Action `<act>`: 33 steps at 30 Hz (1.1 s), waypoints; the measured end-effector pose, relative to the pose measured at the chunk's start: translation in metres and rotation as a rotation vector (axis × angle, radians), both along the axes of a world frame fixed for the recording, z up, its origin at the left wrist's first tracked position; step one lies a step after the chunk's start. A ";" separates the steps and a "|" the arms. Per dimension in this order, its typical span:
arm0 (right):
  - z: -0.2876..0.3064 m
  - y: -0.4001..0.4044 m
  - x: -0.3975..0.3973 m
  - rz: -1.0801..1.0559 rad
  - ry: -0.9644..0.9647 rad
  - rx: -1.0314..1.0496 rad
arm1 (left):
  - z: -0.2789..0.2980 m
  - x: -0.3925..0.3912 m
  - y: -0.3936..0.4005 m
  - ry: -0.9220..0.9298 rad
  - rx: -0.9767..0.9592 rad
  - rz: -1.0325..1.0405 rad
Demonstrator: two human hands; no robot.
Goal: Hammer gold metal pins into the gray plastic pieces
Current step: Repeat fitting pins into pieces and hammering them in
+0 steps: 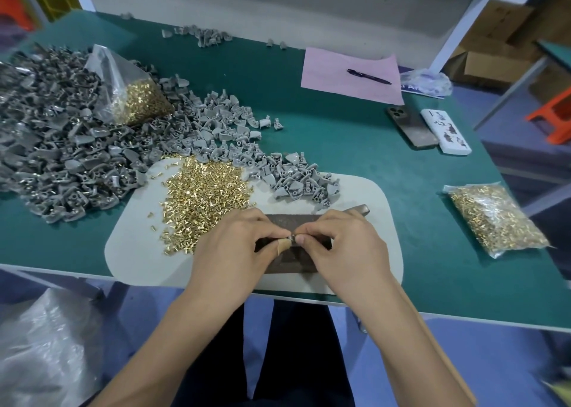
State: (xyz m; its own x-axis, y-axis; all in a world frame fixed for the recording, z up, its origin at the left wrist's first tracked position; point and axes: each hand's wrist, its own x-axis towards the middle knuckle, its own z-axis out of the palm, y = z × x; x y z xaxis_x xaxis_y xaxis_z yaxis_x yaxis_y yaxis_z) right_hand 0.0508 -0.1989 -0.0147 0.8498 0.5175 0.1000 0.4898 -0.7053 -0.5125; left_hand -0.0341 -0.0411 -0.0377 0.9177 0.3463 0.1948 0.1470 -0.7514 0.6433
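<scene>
I see my left hand (234,246) and right hand (340,246) pinching one small gray plastic piece (292,238) together over a dark metal block (290,252) — loose gold pins (200,196) lie at ten o'clock, gray pieces (92,147) heaped beyond on the table (340,134).

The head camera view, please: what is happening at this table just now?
A person is assembling small parts. Both hands, left and right, pinch one small piece together above a dark metal block on a white mat. Loose gold pins and gray plastic pieces lie heaped just behind. No hammer is being held.
</scene>
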 end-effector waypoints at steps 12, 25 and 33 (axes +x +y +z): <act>0.004 0.002 0.009 0.047 -0.015 -0.106 | -0.005 -0.002 -0.007 -0.035 0.046 0.008; -0.008 -0.003 0.007 0.097 -0.038 0.047 | -0.006 -0.002 -0.009 -0.015 0.050 0.026; -0.041 -0.057 -0.002 -0.427 0.020 -0.294 | -0.003 0.003 -0.008 0.005 0.100 0.042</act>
